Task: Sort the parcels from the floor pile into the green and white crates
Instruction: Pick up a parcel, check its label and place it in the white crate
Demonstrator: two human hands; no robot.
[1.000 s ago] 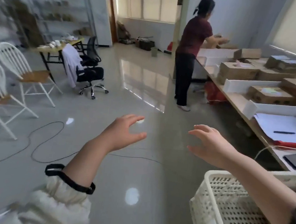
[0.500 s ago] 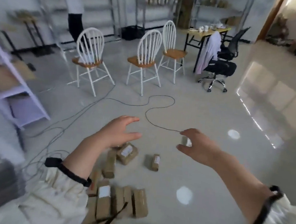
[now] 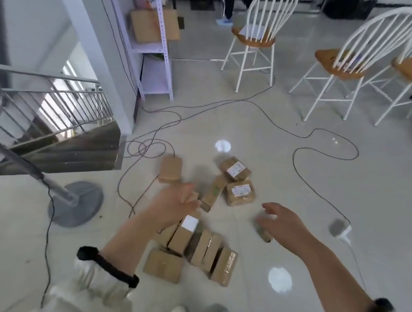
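Several brown cardboard parcels lie in a loose pile on the glossy floor just ahead of my feet. Two of them carry white labels at the far side: one parcel and another just below it. A plain parcel lies apart at the left. My left hand hovers over the pile with fingers spread, holding nothing. My right hand hangs open above a small parcel that it partly hides. No crate is in view.
Black cables snake across the floor around the pile. A fan stand with a grey round base is at the left, beside a stair railing. White chairs and a shelf unit stand beyond. A power adapter lies at the right.
My view has swung left and down from the white crate and room to the parcel pile on the floor. Both hands stay empty and have come down closer to the parcels.
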